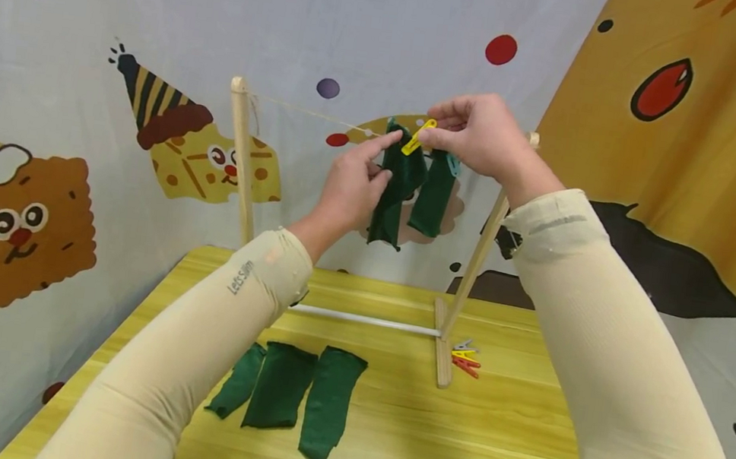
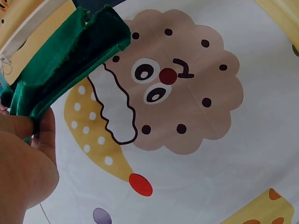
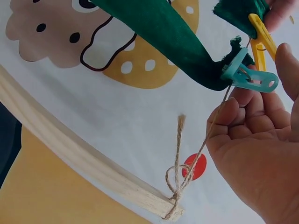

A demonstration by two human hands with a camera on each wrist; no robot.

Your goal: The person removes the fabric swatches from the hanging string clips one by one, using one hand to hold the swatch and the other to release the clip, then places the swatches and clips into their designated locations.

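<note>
A strip of dark green velvety cloth [image 1: 387, 213] hangs over the string [image 1: 306, 112] of a small wooden frame. My left hand [image 1: 350, 181] pinches its upper part, forefinger pointing along the string; the same cloth [image 2: 51, 60] shows in the left wrist view. Between thumb and fingers, my right hand [image 1: 483, 133] holds a yellow clothespin [image 1: 418, 137], its tip right at the cloth's top edge. Just right of that, a second green cloth [image 1: 434, 199] hangs from the string, clipped by a teal clothespin [image 3: 247, 77].
Three more green cloths [image 1: 280, 387] lie side by side on the wooden table [image 1: 452, 439]. Grey, yellow and red clothespins [image 1: 465, 358] lie beside the frame's right foot [image 1: 442, 346]. Wooden posts [image 1: 243, 161] carry the string, and a white bar [image 1: 367, 320] joins them low down.
</note>
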